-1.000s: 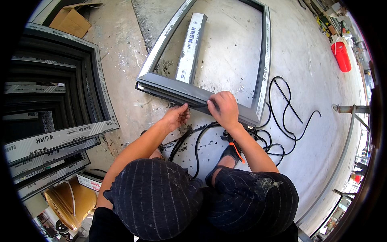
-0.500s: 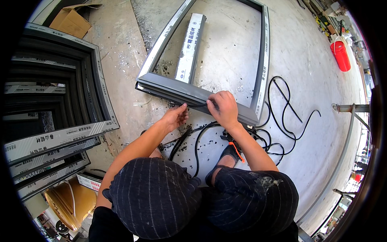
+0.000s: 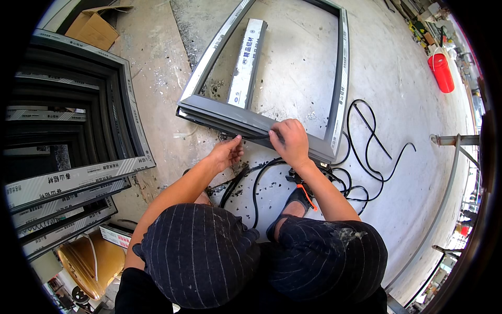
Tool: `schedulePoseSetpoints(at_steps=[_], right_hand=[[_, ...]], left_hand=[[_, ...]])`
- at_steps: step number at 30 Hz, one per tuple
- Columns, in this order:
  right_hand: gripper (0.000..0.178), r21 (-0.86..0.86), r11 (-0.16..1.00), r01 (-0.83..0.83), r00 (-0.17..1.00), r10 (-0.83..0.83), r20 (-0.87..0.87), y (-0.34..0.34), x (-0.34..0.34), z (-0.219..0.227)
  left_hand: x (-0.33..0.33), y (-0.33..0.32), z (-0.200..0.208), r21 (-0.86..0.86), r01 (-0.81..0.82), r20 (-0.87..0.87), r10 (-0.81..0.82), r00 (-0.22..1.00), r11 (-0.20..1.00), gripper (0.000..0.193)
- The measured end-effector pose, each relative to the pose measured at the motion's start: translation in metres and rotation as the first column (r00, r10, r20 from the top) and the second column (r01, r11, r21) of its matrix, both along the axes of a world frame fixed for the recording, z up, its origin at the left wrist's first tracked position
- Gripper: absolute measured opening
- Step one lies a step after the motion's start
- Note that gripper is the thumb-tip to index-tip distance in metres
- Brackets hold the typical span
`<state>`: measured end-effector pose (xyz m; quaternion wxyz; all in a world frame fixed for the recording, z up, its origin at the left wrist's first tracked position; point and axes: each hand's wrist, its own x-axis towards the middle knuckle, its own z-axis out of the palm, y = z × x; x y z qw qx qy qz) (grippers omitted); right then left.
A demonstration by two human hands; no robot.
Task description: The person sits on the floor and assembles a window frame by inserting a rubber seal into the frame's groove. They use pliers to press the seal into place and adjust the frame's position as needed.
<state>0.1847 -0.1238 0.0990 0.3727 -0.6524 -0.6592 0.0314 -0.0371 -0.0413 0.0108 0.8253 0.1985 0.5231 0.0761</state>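
A dark grey window frame [image 3: 230, 114] with white film on its sides lies on the floor in front of me. Along its near edge runs a black rubber strip [image 3: 255, 137]. My left hand [image 3: 227, 152] pinches this strip at thumb and forefinger, the other fingers loosely curled. To its right, my right hand [image 3: 291, 140] is closed on the strip and rests against the frame's near bar. Its fingertips are partly hidden behind the back of the hand. More black strip [image 3: 254, 193] trails over the floor between my feet.
A film-covered profile [image 3: 247, 65] lies inside the frame. Stacked frames [image 3: 78, 172] stand at left, near a cardboard box [image 3: 93, 30] and a golden-brown spool [image 3: 94, 264]. Loops of black strip [image 3: 367, 152] spread at right. A red bucket [image 3: 442, 73] sits farther off.
Almost nothing differs. Both hands keep their places on the strip, with only a tiny shift of the left hand's fingers.
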Motion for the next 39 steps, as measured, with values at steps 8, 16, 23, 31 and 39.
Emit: schedulePoseSetpoints(at_steps=[8,16,23,31,39], right_hand=[[0.014,0.001,1.000,0.020,0.999,-0.020,0.028,-0.003,-0.001,-0.002],[0.037,-0.203,0.976,0.083,0.985,-0.050,0.164,-0.001,0.000,-0.004],[0.039,-0.297,0.950,0.098,0.984,-0.049,0.170,0.001,-0.001,-0.002],[0.042,-0.288,0.951,0.116,0.980,-0.061,0.191,-0.001,-0.003,-0.001],[0.038,-0.343,0.937,0.061,0.995,-0.029,0.096,0.006,0.004,0.004]], left_hand=[[0.001,0.000,0.000,-0.007,-0.004,0.001,0.004,1.000,1.000,0.031],[0.006,0.002,0.002,-0.009,-0.007,0.028,0.007,1.000,1.000,0.029],[0.013,0.001,-0.003,0.077,-0.057,-0.045,0.061,0.997,0.995,0.024],[0.029,0.003,0.010,0.150,-0.011,-0.247,0.048,0.968,0.989,0.023],[0.022,0.002,0.003,0.152,-0.019,-0.173,0.046,0.984,0.988,0.022]])
